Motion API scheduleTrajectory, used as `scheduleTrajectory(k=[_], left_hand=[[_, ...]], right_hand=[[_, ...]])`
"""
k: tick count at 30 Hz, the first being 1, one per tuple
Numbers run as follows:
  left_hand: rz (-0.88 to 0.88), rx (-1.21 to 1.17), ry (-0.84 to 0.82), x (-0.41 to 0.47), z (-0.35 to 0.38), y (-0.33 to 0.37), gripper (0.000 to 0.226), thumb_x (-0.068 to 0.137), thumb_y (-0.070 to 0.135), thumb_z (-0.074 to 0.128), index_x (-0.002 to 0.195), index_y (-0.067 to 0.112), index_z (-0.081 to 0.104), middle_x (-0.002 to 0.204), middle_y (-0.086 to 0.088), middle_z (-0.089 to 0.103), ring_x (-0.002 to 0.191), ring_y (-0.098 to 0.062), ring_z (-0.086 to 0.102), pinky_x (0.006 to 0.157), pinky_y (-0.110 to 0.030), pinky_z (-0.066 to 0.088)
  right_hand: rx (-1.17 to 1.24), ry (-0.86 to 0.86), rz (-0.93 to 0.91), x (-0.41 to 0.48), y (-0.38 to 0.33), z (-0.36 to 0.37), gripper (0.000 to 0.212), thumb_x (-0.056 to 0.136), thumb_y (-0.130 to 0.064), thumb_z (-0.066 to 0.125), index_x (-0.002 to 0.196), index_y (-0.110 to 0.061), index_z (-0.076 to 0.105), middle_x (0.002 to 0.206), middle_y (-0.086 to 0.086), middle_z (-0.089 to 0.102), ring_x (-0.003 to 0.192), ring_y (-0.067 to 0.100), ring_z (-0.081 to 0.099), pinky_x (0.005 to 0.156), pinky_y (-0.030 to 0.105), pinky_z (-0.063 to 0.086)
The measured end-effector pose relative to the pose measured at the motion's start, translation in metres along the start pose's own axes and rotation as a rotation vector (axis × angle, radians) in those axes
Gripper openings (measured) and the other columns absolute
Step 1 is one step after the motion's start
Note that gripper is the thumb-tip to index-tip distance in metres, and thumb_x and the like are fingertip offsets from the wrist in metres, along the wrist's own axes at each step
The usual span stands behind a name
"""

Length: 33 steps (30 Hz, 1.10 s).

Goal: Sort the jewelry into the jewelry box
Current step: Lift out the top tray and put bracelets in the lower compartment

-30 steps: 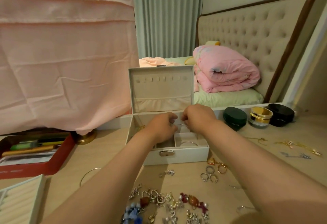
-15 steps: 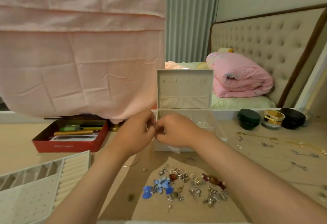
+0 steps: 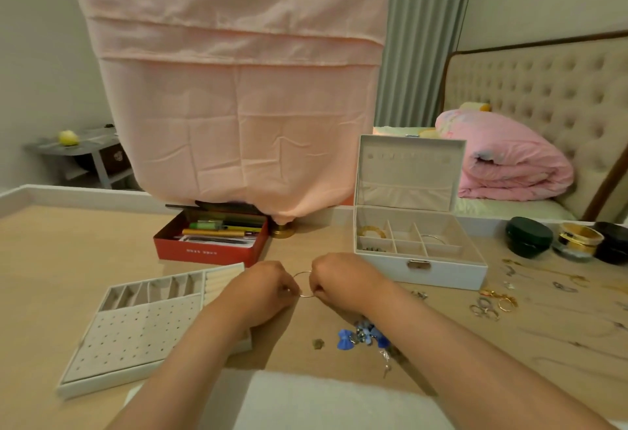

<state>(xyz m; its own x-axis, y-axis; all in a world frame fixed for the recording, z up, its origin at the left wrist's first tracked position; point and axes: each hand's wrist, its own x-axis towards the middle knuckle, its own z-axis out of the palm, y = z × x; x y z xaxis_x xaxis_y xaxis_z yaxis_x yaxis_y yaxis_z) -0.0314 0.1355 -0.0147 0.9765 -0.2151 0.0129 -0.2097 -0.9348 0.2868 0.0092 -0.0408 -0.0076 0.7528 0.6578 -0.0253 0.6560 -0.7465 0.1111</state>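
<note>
Both hands meet over the table (image 3: 68,259), just left of the open box (image 3: 441,271). The left hand (image 3: 268,288) and the right hand (image 3: 336,281) each pinch one side of a thin silver bangle (image 3: 302,272). Their fingers curl in around the wire, so the ring stands between the two fists, close over the tabletop. Held from both sides like that, it looks to me as if it is being worked, perhaps clasped shut or squeezed to shape, rather than merely carried. The exact finger contact is too small to make out.

The box lid stands upright. The compartments lie bare to the hands because the tray (image 3: 142,331) is out of the box and set flat on the left, partly under the left forearm. A gold bangle (image 3: 372,231) lies in the back-left compartment and another silver hoop (image 3: 432,237) in the back-right one, so I would guess this bangle is bound for that side. Rings (image 3: 492,305) and chains (image 3: 543,275) lie right of the box, and earrings (image 3: 362,336) lie under the right forearm, none of them yet sorted.
</note>
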Motion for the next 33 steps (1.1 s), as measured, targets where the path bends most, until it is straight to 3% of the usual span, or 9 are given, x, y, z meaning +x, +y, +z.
scheduleTrajectory(k=[4,10,14,17,21,24,26,29,33], left_hand=[[0.023,-0.046,0.041,0.0,0.001,-0.001,0.024,0.092,0.04,0.064,0.115,0.041,0.07,0.112,0.014,0.057,0.101,-0.009,0.054,0.092,-0.03,0.051],[0.027,-0.363,0.255,0.007,-0.005,0.007,0.009,0.093,0.026,0.067,0.097,0.034,0.072,0.092,0.016,0.068,0.085,-0.003,0.063,0.08,-0.022,0.052],[0.027,-0.517,0.335,0.023,-0.015,0.029,0.007,0.091,0.021,0.071,0.095,0.027,0.074,0.072,0.008,0.071,0.064,-0.005,0.066,0.068,-0.026,0.057],[0.05,-0.576,0.384,0.041,-0.02,0.055,0.006,0.091,0.018,0.071,0.094,0.023,0.072,0.072,0.003,0.07,0.058,-0.004,0.063,0.063,-0.019,0.052],[0.133,-0.523,0.396,0.081,-0.019,0.102,0.006,0.089,0.018,0.071,0.091,0.024,0.07,0.08,0.009,0.07,0.065,-0.006,0.064,0.068,-0.023,0.05],[0.168,-0.454,0.358,0.116,-0.015,0.14,0.013,0.091,0.019,0.068,0.104,0.023,0.069,0.091,0.01,0.068,0.074,-0.004,0.058,0.066,-0.016,0.041],[0.182,-0.415,0.33,0.138,-0.009,0.162,0.019,0.092,0.017,0.064,0.109,0.022,0.068,0.094,0.008,0.067,0.079,-0.006,0.056,0.066,-0.014,0.038],[0.177,-0.399,0.251,0.169,0.002,0.19,0.024,0.093,0.017,0.061,0.115,0.022,0.068,0.102,0.004,0.069,0.088,-0.01,0.058,0.081,-0.023,0.046],[0.137,-0.353,0.121,0.197,0.017,0.203,0.034,0.095,0.025,0.06,0.128,0.02,0.062,0.119,0.002,0.067,0.108,-0.015,0.061,0.086,-0.021,0.039]], right_hand=[[0.01,0.013,-0.041,-0.003,-0.002,-0.002,0.02,0.1,-0.019,0.049,0.106,-0.009,0.066,0.102,0.008,0.058,0.079,0.025,0.055,0.067,0.037,0.043],[0.509,0.241,0.097,-0.018,0.014,-0.015,0.008,0.094,-0.02,0.058,0.097,-0.02,0.065,0.093,-0.004,0.064,0.083,0.015,0.06,0.077,0.032,0.053],[0.786,0.322,0.234,-0.029,0.035,-0.026,0.011,0.092,-0.012,0.064,0.096,-0.021,0.069,0.081,-0.003,0.068,0.071,0.011,0.068,0.061,0.02,0.052],[0.877,0.384,0.315,-0.039,0.06,-0.033,0.012,0.094,-0.012,0.067,0.092,-0.023,0.073,0.078,0.001,0.071,0.062,0.013,0.068,0.051,0.019,0.05],[0.762,0.469,0.423,-0.054,0.111,-0.039,0.009,0.09,-0.021,0.073,0.088,-0.03,0.076,0.076,-0.005,0.071,0.061,0.009,0.063,0.061,0.025,0.053],[0.576,0.502,0.535,-0.065,0.154,-0.04,0.005,0.088,-0.029,0.074,0.09,-0.032,0.077,0.085,-0.014,0.072,0.079,0.007,0.065,0.077,0.031,0.055],[0.464,0.527,0.595,-0.073,0.177,-0.041,0.007,0.091,-0.029,0.071,0.093,-0.032,0.077,0.089,-0.015,0.072,0.085,0.009,0.065,0.075,0.031,0.053],[0.283,0.531,0.634,-0.078,0.21,-0.031,0.012,0.095,-0.028,0.064,0.1,-0.031,0.075,0.096,-0.011,0.072,0.086,0.013,0.062,0.066,0.027,0.041],[0.177,0.461,0.671,-0.072,0.238,-0.011,0.018,0.096,-0.029,0.058,0.107,-0.03,0.073,0.104,-0.005,0.073,0.099,0.021,0.065,0.074,0.03,0.044]])
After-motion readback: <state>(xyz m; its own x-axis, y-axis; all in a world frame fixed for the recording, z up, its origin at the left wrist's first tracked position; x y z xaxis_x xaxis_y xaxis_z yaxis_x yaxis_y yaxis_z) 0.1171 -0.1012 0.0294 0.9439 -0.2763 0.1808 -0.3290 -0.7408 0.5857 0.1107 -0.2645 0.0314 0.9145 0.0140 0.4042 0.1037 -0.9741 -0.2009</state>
